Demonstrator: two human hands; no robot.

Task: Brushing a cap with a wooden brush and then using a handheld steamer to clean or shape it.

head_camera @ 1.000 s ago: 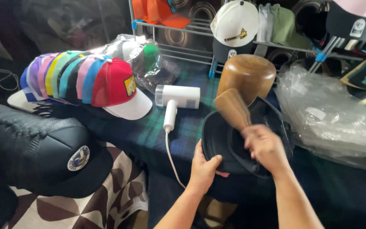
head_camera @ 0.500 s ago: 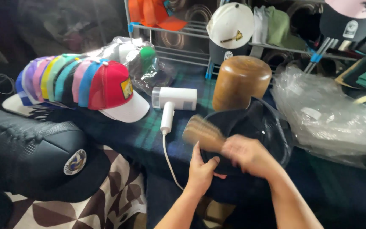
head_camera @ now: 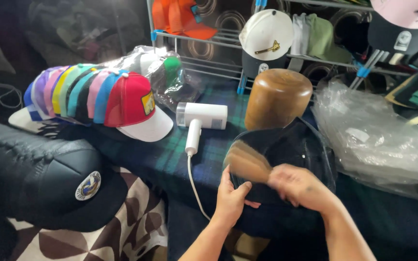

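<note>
My left hand (head_camera: 231, 198) pinches the dark cap's (head_camera: 286, 159) brim edge, thumb on top; my right hand (head_camera: 298, 186) closes its grip around a blurred wooden brush (head_camera: 245, 162) laid across the cap.

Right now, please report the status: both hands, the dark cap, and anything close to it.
Left hand grips dark cap at brim. Right hand holds wooden brush, blurred, against cap. Wooden hat block right behind; white steamer beside.

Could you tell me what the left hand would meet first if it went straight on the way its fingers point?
Probably the dark cap that the left hand already grips at the brim; beyond it stands the wooden block, though depth is unclear.
</note>
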